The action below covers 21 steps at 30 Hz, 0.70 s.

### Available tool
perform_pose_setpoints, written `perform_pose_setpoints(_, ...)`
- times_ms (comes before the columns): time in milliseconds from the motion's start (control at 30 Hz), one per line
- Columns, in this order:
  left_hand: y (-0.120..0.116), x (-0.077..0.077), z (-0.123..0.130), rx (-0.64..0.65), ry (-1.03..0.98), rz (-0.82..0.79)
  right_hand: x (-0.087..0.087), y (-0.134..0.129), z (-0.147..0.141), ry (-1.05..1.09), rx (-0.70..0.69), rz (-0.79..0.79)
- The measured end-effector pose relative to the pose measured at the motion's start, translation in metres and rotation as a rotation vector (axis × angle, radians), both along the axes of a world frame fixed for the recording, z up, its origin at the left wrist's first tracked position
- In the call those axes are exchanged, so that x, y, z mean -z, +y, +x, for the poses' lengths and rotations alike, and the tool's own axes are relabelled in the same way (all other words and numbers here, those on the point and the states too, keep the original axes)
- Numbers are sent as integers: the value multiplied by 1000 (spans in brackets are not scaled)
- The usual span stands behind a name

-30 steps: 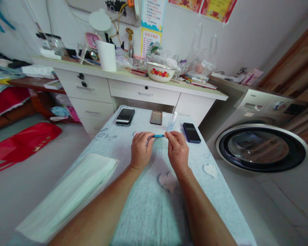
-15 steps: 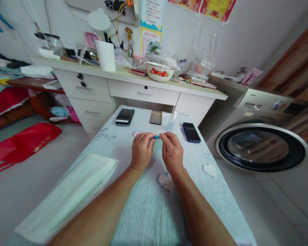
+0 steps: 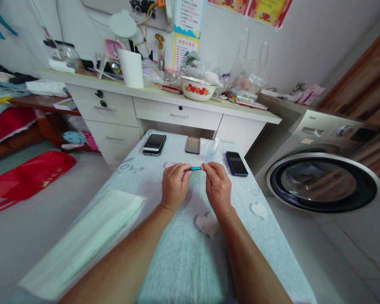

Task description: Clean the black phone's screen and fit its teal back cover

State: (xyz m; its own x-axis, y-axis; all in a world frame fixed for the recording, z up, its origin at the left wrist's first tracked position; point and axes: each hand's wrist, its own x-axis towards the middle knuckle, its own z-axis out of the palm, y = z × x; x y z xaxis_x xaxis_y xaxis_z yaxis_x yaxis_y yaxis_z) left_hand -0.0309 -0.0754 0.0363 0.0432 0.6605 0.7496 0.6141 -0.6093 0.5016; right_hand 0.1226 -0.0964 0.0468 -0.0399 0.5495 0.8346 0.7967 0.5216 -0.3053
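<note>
A thin blue object [image 3: 195, 168], seen edge-on and looking like a phone, is held level above the cloth-covered table [image 3: 177, 261]. Its left end is pinched by my left hand [image 3: 175, 185]. At the other end, the closed fingers of my right hand [image 3: 219, 188] touch its tip; whether they grip the blue object or something small on it is hidden. Just beyond the hands stands a clear spray bottle [image 3: 212, 150]. A brown phone case [image 3: 193, 145] lies left of the bottle, and a dark phone [image 3: 236, 164] lies to the right.
Stacked phones [image 3: 154, 144] lie at the table's back left. A pale folded sheet [image 3: 85, 245] covers the left side. Behind is a white desk [image 3: 177, 112] with a flowered bowl [image 3: 198, 89] and a paper roll [image 3: 131, 69]. A washing machine [image 3: 323, 169] stands at right.
My right hand has moved a little to the right, away from my left hand. More of the blue object's edge shows between them. My left hand has hardly moved.
</note>
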Motion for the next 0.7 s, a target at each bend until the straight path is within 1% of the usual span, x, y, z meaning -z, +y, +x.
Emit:
perform_pose_setpoints(100,0,-1,-1,-11,-13,-4,-5,0,2,61,-9,2)
perform_pose_setpoints(233,0,-1,-2,-34,-20,-12,-7,1,1,231,-88,-50)
perform_pose_setpoints(367,0,-1,-3,-47,-28,-34,-4,3,0,453,-173,-162)
perform_pose_setpoints(600,0,-1,-4,-70,-52,-1,1,5,-5,890,-274,-438)
perform_pose_setpoints(700,-1,-1,-3,-77,-64,-11,1,4,-8,969,-295,-490)
